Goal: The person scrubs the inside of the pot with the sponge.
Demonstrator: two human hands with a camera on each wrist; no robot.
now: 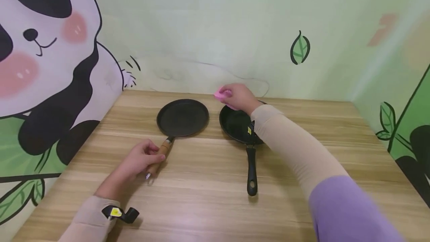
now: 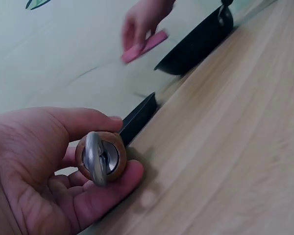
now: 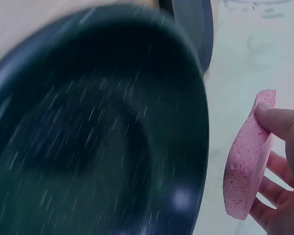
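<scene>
A flat black pan [image 1: 183, 118] lies on the table, its wooden handle [image 1: 165, 147] pointing toward me. My left hand [image 1: 142, 158] grips that handle between thumb and fingers; in the left wrist view, the metal hanging ring [image 2: 95, 156] shows at its end. To the right stands a deeper black frying pan [image 1: 235, 124] with a black handle [image 1: 251, 169]. Over its far left rim, my right hand [image 1: 240, 96] pinches a pink sponge [image 3: 245, 161]. The right wrist view shows the sponge held beside the frying pan, apart from it. My right forearm hides part of that pan.
The wood-grain table [image 1: 201, 197] ends at a pale green wall [image 1: 188, 29] close behind both pans. A painted panda [image 1: 50, 48] covers the wall on the left. The two pans stand side by side with a narrow gap between them.
</scene>
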